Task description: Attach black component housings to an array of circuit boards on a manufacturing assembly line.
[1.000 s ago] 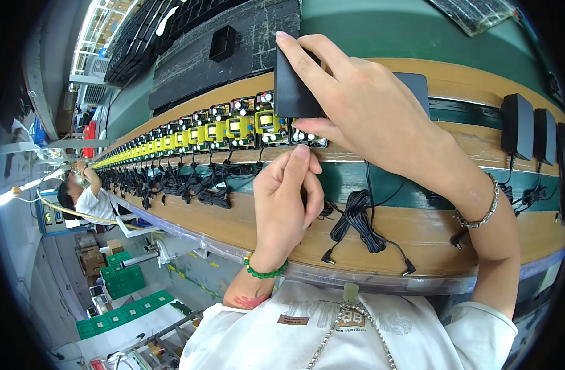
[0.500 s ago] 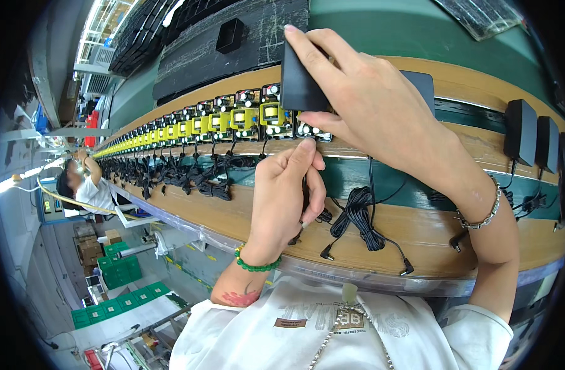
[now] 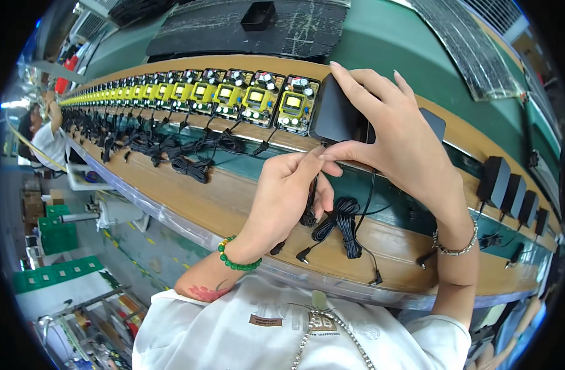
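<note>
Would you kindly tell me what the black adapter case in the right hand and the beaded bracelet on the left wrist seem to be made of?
The black adapter case looks like matte moulded plastic, from its even, dull surface. The beaded bracelet has shiny, round green beads: perhaps stone, glass or plastic.

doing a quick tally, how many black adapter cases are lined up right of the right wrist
4 visible: the first case nearest the right hand, then the second case, third case and fourth case toward the picture's right edge; more may be hidden.
</note>
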### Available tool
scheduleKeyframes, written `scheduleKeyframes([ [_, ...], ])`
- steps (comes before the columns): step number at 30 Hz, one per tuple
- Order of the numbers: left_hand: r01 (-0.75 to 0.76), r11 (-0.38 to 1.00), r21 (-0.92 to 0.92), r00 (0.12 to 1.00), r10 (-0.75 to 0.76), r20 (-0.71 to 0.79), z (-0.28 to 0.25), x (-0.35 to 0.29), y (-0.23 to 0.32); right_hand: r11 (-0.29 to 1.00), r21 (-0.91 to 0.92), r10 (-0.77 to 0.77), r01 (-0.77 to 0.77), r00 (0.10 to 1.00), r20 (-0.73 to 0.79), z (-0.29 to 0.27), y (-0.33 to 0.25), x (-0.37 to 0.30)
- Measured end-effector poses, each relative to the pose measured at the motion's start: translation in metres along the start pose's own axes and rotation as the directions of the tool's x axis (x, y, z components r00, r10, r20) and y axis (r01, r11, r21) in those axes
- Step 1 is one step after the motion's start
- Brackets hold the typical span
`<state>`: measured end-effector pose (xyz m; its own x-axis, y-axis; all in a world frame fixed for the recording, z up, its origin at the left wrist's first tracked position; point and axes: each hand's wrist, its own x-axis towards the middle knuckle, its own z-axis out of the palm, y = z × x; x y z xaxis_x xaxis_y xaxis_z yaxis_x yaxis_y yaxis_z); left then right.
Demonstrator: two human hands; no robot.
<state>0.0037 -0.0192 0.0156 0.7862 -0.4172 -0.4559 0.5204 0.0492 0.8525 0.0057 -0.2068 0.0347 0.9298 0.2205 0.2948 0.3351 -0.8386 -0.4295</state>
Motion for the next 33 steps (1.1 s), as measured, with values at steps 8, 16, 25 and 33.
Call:
scheduleKeyframes([
  [8, -0.005, 1.0, -0.03, 0.998, 0.007, 0.056, -0.002, 0.002, -0.002, 0.996, -0.082, -0.02, 0.027, 0.997, 0.078, -0.005, -0.003, 0.006],
  [16, -0.006, 1.0, -0.023, 0.995, 0.008, 0.102, -0.006, 0.004, -0.003, 0.997, -0.071, -0.008, 0.019, 0.989, 0.148, -0.012, -0.008, 0.018],
  [25, -0.028, 1.0, -0.005, 0.988, 0.029, 0.149, -0.01, 0.003, -0.006, 0.93, -0.174, 0.366, -0.324, 0.848, 0.384, -0.041, -0.05, 0.062],
  [33, -0.449, 0.341, 0.826, 0.684, 0.726, 0.072, -0.044, -0.013, 0.04, 0.908, -0.407, 0.305, -0.097, 0.821, 0.483, -0.054, -0.028, 0.047],
])
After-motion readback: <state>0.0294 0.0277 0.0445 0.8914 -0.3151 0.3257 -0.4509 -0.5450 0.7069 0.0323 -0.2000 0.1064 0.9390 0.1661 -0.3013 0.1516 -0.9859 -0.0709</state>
